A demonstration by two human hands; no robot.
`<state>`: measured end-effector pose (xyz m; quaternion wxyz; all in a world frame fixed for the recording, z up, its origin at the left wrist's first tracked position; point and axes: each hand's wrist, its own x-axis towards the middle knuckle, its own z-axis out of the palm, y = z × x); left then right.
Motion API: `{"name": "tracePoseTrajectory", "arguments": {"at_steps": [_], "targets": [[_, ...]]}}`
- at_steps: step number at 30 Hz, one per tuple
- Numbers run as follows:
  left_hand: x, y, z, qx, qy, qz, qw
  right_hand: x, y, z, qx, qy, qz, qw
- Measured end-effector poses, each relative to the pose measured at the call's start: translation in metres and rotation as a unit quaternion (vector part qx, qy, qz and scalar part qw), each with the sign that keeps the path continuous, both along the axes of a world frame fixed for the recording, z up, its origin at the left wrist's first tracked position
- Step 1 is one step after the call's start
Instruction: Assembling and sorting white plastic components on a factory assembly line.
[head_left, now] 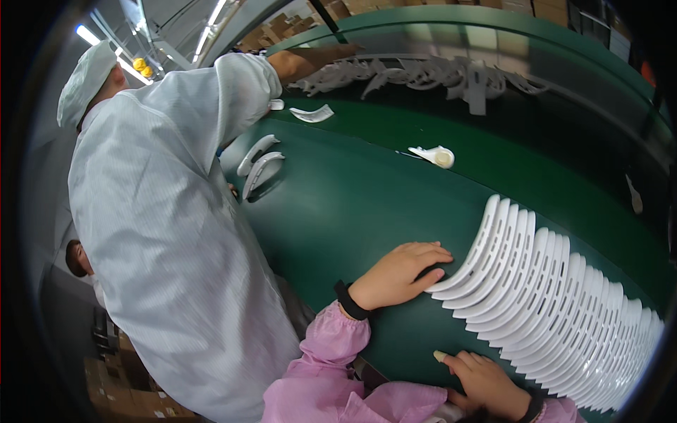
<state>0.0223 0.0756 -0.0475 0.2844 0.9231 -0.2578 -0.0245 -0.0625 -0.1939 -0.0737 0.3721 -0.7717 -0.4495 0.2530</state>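
A long row of white curved plastic pieces with slots (pixel 543 289) stands nested on the green work surface (pixel 317 211) at the right. My left hand (pixel 403 273), with a black wristband, lies beside the left end of this row. Its fingers are stretched out and the thumb is apart, close to the first piece; nothing shows in its grasp. Nearer to me, my right hand (pixel 488 384) rests low over the surface in front of the row, its fingers loosely extended and holding nothing visible. One of its fingertips has a yellowish cover (pixel 440 356).
At the left, a co-worker in a white coat (pixel 169 233) reaches across the belt. Two curved white pieces (pixel 261 168) stand near that person. A white part with a round end (pixel 435 156) lies on the green belt (pixel 381 134). Jumbled white parts (pixel 423 74) line the far side.
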Motion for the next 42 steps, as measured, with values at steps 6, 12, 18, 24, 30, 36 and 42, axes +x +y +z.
{"name": "tracePoseTrajectory", "arguments": {"at_steps": [6,12,18,24,30,36,42], "targets": [[0.003,-0.007,-0.007,-0.006,-0.005,-0.015,1.0,-0.009,-0.01,0.004,0.03,0.024,-0.045,0.998],[-0.009,0.0,0.0,-0.003,0.027,0.005,1.0,-0.009,-0.006,0.004,0.025,0.03,-0.018,0.999],[-0.006,0.001,0.004,-0.006,0.042,0.0,0.999,-0.008,-0.004,0.013,0.008,0.019,-0.022,1.0],[-0.006,0.005,0.011,-0.009,0.048,0.003,0.999,-0.007,0.0,0.013,0.006,0.005,-0.012,1.0],[-0.01,0.011,0.013,-0.03,0.037,0.002,0.999,-0.009,0.004,0.019,0.012,0.011,-0.001,1.0],[-0.019,0.009,0.013,-0.041,0.017,0.014,0.999,-0.014,0.012,0.042,-0.013,0.002,0.014,1.0],[-0.027,0.012,0.017,-0.062,-0.003,0.012,0.998,-0.026,0.023,0.072,-0.032,0.018,-0.009,0.999]]}}
